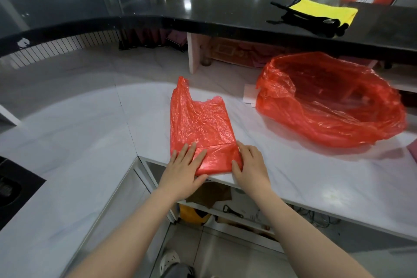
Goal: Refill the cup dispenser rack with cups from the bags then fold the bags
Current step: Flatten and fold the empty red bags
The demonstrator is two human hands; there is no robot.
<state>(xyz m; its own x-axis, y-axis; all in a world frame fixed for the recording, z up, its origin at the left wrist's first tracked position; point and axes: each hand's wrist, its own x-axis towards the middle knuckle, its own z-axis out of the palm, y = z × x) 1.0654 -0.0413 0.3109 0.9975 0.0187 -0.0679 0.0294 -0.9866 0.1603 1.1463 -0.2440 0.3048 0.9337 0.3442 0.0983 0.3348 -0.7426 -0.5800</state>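
Both hands lie on the near end of a flattened red bag [200, 128] at the edge of the white worktop [316, 176]. The left hand [184, 170] rests flat with straight, spread fingers pressing the bag's near left corner, where a strip has been folded over and shows as a darker band running across between the two hands. The right hand [250, 166] is at the near right corner, its fingers bent over the bag's edge and its thumb on the folded strip; whether it pinches the plastic or only presses it cannot be told. The hands are a little apart, the folded band between them. From them the bag stretches away, crinkled, ending in a handle loop at the far left. Beyond the right hand, well apart from it, sits a second red bag [334, 101], open and puffed up. Farther off, past that, a yellow cloth [322, 10] lies on the black counter [180, 9].
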